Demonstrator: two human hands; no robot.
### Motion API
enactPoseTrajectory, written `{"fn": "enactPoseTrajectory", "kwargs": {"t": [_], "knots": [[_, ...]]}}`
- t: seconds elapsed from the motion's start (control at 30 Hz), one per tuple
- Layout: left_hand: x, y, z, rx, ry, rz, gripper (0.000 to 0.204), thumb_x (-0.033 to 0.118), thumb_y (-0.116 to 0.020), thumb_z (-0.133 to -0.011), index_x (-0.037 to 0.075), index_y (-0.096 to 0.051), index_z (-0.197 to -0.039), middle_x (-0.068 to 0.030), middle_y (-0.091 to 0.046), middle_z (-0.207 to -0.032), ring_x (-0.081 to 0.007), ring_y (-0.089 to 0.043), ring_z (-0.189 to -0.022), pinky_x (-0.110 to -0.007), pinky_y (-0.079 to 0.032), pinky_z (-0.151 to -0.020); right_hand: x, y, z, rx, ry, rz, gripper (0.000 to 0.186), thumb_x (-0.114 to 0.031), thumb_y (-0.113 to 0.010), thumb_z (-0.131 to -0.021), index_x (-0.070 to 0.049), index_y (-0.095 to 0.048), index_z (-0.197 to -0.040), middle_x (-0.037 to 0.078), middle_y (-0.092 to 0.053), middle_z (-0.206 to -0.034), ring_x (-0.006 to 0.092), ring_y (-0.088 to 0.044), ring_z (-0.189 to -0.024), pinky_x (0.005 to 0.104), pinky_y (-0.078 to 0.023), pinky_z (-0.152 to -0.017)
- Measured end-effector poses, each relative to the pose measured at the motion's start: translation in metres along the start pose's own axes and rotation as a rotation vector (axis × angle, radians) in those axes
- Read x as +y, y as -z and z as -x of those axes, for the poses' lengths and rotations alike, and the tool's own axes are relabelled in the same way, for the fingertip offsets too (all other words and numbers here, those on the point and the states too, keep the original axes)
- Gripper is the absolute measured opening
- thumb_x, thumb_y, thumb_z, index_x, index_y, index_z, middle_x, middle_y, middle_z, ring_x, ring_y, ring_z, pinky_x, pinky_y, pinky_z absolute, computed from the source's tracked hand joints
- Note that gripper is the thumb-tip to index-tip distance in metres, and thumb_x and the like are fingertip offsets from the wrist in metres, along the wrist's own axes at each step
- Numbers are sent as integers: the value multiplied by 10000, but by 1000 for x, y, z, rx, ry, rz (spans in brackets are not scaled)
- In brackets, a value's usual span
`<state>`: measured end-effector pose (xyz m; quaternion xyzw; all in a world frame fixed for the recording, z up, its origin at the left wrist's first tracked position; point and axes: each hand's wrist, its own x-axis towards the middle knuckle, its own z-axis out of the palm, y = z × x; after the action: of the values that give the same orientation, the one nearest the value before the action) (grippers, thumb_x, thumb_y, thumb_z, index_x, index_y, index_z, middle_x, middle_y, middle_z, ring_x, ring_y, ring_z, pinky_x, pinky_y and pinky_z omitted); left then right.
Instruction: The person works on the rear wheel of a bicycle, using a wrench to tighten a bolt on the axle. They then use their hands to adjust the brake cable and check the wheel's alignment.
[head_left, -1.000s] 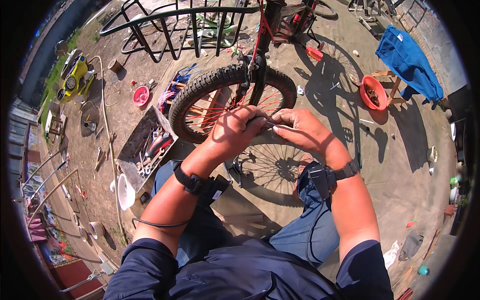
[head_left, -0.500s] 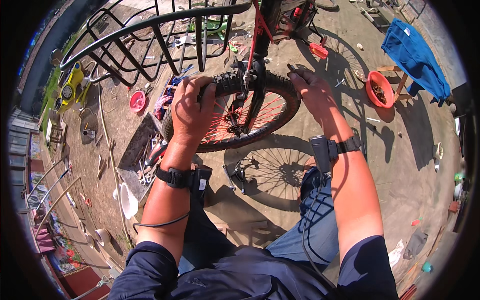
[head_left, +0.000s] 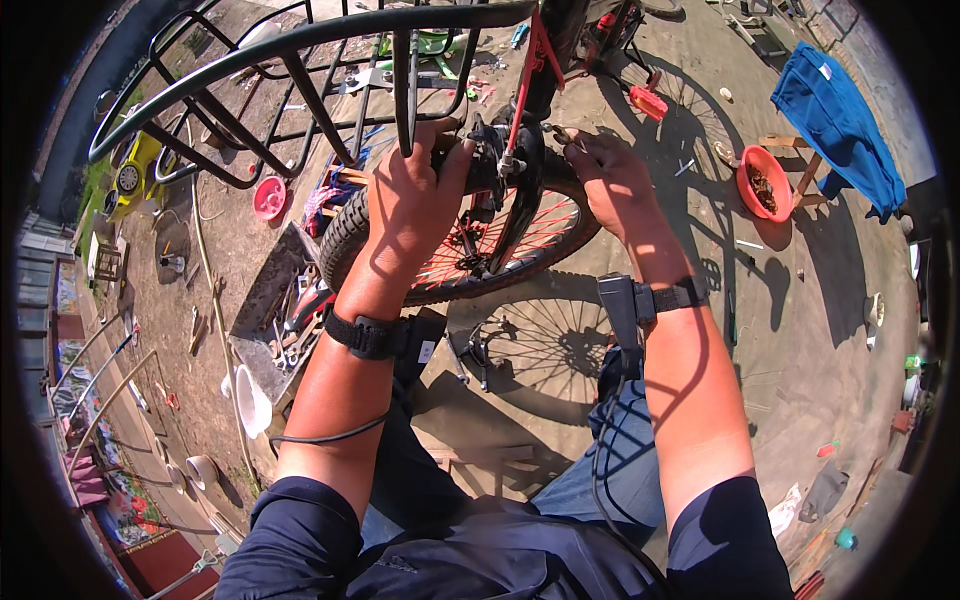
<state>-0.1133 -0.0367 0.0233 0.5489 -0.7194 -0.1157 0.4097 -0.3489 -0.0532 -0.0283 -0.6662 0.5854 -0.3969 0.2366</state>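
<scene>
A bicycle front wheel with a black knobbly tyre and red spokes stands in front of me, in a black fork. At the top of the tyre is the rim brake. My left hand is closed at the brake's left arm, thumb against it; its other fingers are partly hidden behind. My right hand pinches a small dark, metal-ended part at the brake's right side, apparently the other brake arm. A red cable runs down to the brake.
A black wire basket juts out at upper left. Left of the wheel lies a metal tray of tools. A red basin stands by a stool draped with blue cloth. A yellow toy car is at far left.
Both hands have moved off the tyre to the brake, the left going right and upward, the right inward. The wheel and fork have shifted slightly, and the basket has swung a little left.
</scene>
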Motion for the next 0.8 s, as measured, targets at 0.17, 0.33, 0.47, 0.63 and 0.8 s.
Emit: {"fn": "enactPoseTrajectory", "kwargs": {"t": [0.17, 0.33, 0.47, 0.63, 0.8], "knots": [[0, -4, 1, -9, 19, -10, 289, 202, -692, -913, 32, -647, -1142, -156, -729, -923, -281, -720, -827, -353, -552, -748, 5, -4, -4, 17, -41, -80, 324, -270, -587, -977, -51, -689, -1192, 190, -667, -1110, 345, -645, -1041, 368, -493, -900], [-2, -4, 2, 28, -41, -22, 272, 212, -693, -916, 69, -621, -1137, -135, -724, -873, -311, -707, -771, -394, -547, -677, 9, -12, -8, 25, -21, -181, 283, -202, -609, -962, -51, -686, -1189, 174, -673, -1092, 312, -653, -1030, 356, -491, -889], [-3, -6, 2, 62, -96, -19, 273, 221, -694, -917, 88, -608, -1138, -125, -720, -845, -327, -700, -741, -416, -543, -644, 15, -21, -12, 14, -24, -342, 247, -123, -604, -949, -43, -685, -1168, 146, -682, -1074, 258, -660, -991, 326, -492, -876], [-1, -5, 2, 40, -66, -42, 269, 223, -696, -915, 89, -608, -1131, -126, -719, -838, -327, -700, -739, -416, -542, -639, 25, -29, -16, -18, -41, -395, 202, -28, -587, -956, 8, -656, -1143, 86, -700, -1069, 147, -656, -971, 257, -497, -859], [-3, -6, 1, 46, -76, -34, 265, 228, -698, -914, 91, -608, -1122, -121, -719, -834, -328, -699, -731, -417, -539, -627, 20, -25, -13, 53, -30, -513, 222, -71, -606, -930, -26, -685, -1133, 103, -703, -1006, 176, -656, -922, 271, -488, -839]]}}
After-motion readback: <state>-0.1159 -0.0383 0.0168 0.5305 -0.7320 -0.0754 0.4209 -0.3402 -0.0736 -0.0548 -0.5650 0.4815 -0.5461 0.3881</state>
